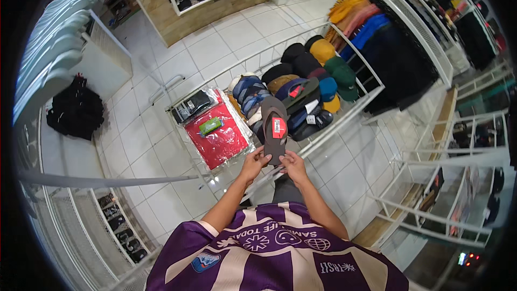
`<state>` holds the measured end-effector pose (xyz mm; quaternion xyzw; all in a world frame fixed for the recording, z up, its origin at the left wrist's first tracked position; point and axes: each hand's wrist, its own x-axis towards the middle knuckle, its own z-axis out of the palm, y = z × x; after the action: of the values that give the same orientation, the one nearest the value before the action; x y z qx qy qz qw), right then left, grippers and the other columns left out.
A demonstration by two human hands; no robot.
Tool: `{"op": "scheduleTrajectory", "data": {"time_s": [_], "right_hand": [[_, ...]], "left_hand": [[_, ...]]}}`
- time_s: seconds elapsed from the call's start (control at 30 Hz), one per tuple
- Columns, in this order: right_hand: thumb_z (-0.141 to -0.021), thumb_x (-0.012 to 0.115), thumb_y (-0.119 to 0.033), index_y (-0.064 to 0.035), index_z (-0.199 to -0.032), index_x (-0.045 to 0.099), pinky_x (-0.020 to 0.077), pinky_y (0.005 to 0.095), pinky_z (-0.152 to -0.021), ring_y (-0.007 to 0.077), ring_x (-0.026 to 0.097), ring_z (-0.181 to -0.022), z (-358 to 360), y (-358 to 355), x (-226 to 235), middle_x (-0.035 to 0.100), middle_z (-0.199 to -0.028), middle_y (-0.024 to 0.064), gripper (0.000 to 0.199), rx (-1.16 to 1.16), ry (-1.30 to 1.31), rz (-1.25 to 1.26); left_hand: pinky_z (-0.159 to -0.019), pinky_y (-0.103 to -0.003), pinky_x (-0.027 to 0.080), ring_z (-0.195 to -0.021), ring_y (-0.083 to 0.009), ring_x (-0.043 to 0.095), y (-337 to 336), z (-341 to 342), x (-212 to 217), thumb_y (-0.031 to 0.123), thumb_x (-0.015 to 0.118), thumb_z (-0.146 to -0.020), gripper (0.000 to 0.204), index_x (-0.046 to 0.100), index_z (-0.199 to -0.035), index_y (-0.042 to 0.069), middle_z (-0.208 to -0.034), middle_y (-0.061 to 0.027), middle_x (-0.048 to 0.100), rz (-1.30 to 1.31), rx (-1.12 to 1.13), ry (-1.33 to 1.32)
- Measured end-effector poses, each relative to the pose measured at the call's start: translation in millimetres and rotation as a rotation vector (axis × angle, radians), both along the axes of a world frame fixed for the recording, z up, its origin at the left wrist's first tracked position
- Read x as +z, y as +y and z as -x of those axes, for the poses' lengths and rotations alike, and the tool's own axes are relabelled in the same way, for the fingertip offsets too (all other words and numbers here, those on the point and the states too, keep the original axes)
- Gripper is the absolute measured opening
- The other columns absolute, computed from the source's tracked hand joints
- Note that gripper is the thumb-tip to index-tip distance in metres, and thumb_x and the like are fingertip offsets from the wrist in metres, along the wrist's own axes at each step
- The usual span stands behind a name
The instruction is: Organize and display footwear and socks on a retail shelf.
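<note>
I am clamping both my left hand (pixel 254 163) and right hand (pixel 293 164) on the near end of the brown flip-flop (pixel 273 128), keeping its red tag (pixel 278 127) facing up.

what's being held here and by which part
A brown flip-flop with a red tag, gripped at its near end by both the left hand and the right hand.
</note>
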<state>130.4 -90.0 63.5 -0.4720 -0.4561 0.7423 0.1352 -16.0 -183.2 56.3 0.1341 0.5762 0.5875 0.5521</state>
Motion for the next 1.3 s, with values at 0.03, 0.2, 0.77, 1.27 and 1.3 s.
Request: {"op": "scheduleTrajectory", "data": {"time_s": [0.03,0.2,0.77,1.27,1.3], "right_hand": [[-0.087,0.063,-0.016,-0.0011,-0.125,0.048,0.0493,0.0233,-0.055,0.0120,0.060,-0.076,4.7,15.6,-10.2,0.064,-0.090,0.0050,0.043,0.016,-0.025,-0.008],[-0.088,0.060,-0.014,-0.0036,-0.122,0.051,0.0494,0.0232,-0.052,0.0109,0.060,-0.072,36.0,99.8,-60.5,0.064,-0.091,0.0044,0.037,0.122,-0.044,-0.042],[-0.086,0.062,-0.009,-0.0033,-0.117,0.054,0.0471,0.0236,-0.048,0.0131,0.062,-0.072,70.7,206.2,-122.0,0.064,-0.093,0.0068,0.033,0.100,-0.178,-0.128],[-0.080,0.067,-0.015,-0.0033,-0.115,0.055,0.0504,0.0306,-0.067,0.0188,0.064,-0.072,34.4,158.2,-116.5,0.066,-0.093,0.0135,0.039,0.230,-0.303,-0.215],[-0.081,0.066,-0.013,-0.0029,-0.114,0.056,0.0503,0.0293,-0.065,0.0172,0.064,-0.071,35.7,149.1,-104.6,0.066,-0.092,0.0130,0.036,0.272,-0.249,-0.150]], "left_hand": [[-0.064,-0.023,0.047,-0.073,-0.0066,0.054,15.1,1.8,-7.5,0.013,0.068,-0.083,0.051,0.049,-0.129,0.002,-0.085,0.0016,0.058,0.012,0.026,-0.004],[-0.059,-0.021,0.041,-0.066,-0.0060,0.049,88.6,18.7,-39.3,0.010,0.073,-0.077,0.040,0.062,-0.115,0.004,-0.073,0.0042,0.052,0.213,0.128,0.356],[-0.070,-0.026,0.050,-0.074,-0.0142,0.061,195.7,34.2,-115.2,0.005,0.070,-0.077,0.048,0.056,-0.122,0.002,-0.090,-0.0095,0.063,0.370,0.118,0.465],[-0.076,-0.027,0.048,-0.082,-0.0131,0.060,98.8,-3.2,-105.7,0.011,0.064,-0.084,0.039,0.056,-0.120,-0.002,-0.090,-0.0070,0.064,0.326,0.128,0.388],[-0.076,-0.027,0.048,-0.082,-0.0131,0.060,83.3,-8.8,-100.4,0.011,0.064,-0.084,0.039,0.056,-0.120,-0.002,-0.090,-0.0070,0.064,0.322,0.153,0.400]]}}
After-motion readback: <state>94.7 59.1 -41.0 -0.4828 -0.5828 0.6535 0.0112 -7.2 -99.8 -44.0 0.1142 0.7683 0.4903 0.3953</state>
